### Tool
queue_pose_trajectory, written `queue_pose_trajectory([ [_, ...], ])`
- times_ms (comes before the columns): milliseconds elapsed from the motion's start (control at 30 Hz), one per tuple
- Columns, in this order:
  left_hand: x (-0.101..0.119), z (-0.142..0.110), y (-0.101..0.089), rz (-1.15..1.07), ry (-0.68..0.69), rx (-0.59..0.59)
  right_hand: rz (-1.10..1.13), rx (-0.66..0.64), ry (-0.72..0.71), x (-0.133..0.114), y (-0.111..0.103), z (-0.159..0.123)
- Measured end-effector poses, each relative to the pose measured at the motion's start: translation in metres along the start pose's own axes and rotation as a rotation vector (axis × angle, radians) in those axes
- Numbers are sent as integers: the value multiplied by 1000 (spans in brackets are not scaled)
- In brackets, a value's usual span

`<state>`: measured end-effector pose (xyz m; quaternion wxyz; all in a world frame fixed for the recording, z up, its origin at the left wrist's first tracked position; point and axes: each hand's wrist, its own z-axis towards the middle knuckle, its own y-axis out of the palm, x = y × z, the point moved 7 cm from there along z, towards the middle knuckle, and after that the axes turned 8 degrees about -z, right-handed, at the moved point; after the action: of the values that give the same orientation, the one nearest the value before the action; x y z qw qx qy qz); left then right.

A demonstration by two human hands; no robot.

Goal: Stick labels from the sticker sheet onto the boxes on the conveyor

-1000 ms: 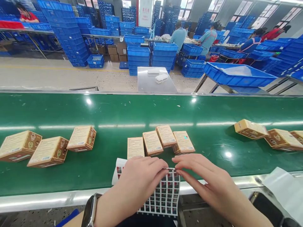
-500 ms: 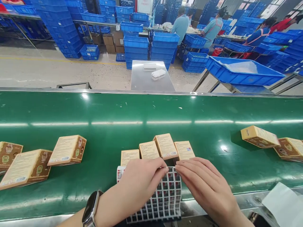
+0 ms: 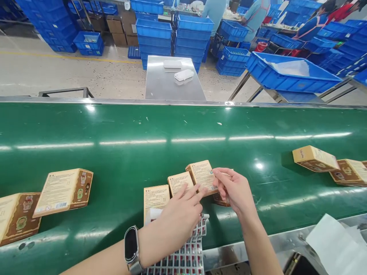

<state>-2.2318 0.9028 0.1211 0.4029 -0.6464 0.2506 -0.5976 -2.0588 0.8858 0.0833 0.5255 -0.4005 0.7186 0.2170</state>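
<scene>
Several cream-and-brown boxes stand in a row before me on the green conveyor belt. My left hand (image 3: 179, 217) has its fingers spread, their tips resting on a middle box (image 3: 180, 182) and the box (image 3: 200, 173) to its right. Beneath that hand lies a curling sheet of small stickers (image 3: 183, 259), partly covered by hand and wrist. My right hand (image 3: 233, 189) pinches a small sticker (image 3: 211, 172) against the upper right of the same right-hand box. Another box (image 3: 222, 200) is mostly hidden behind my right hand. At the row's left end is one more box (image 3: 156, 196).
More boxes lie on the belt at left (image 3: 61, 191) and right (image 3: 315, 158). White paper (image 3: 338, 240) and a dark object (image 3: 301, 265) are at lower right. Beyond the belt are a metal table (image 3: 174, 86), blue crates (image 3: 153, 32) and people at work.
My right hand has left the sticker sheet and moved up to a box with a sticker. My left hand has let go of the sheet's edge and spread over the boxes. The left-side boxes shifted left.
</scene>
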Motion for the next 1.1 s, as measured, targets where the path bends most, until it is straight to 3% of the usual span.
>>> queue_pose_trajectory([
  [100, 3, 7, 6, 23, 7, -12, -14, 29, -1, 0, -4, 2],
  [233, 9, 20, 0, 12, 0, -19, -93, 71, -26, 1, -13, 3],
  [467, 14, 35, 1, -44, 11, -35, -393, 200, -46, -6, -28, 6],
  [567, 24, 34, -6, -117, 72, -3, -386, 191, -60, -9, -37, 12],
  [667, 28, 24, -22, -213, -17, 19, -345, 151, -51, -14, -47, 10],
  [733, 26, 13, -34, -287, -144, 56, -389, 36, -141, -29, -42, -4],
  [833, 23, -4, -47, -398, -300, 110, -531, -322, -407, -60, -15, -50],
  [900, 23, -12, -48, -454, -381, 108, -640, -479, -548, -74, -1, -84],
  [967, 24, -15, -46, -483, -425, 88, -742, -491, -661, -83, 4, -106],
  [1100, 30, -11, -41, -453, -424, 69, -878, -351, -927, -87, 5, -129],
])
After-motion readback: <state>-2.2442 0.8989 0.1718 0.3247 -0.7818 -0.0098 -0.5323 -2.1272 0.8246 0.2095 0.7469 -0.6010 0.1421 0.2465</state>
